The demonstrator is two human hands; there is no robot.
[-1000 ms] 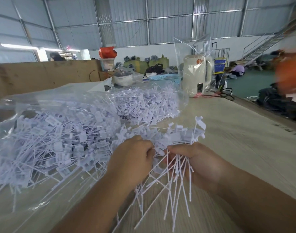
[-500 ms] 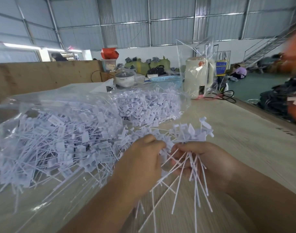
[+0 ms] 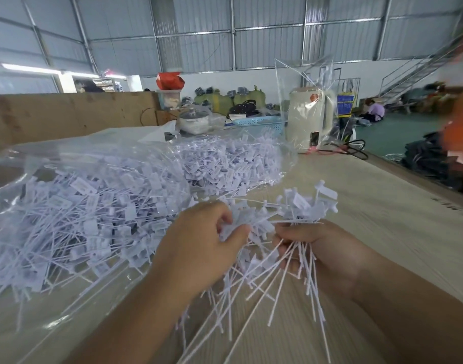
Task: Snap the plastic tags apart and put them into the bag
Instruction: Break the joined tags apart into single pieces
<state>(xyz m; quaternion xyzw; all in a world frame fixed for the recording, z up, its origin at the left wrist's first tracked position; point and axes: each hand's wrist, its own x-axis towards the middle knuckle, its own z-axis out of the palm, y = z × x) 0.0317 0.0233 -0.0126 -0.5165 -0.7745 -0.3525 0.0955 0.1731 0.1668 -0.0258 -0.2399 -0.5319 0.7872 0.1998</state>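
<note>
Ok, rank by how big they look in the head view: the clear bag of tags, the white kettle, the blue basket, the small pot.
1. clear bag of tags, nearest the camera, which exaggerates it.
2. white kettle.
3. blue basket and small pot: too alike to rank, both partly hidden.

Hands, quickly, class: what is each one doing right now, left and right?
Left hand: closed, pinching a few tags at their flat ends.
Right hand: closed round the bundle's stems.

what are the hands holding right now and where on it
Right hand grips a bunch of tags around their stems, below the heads; left hand pinches a tag head.
</note>
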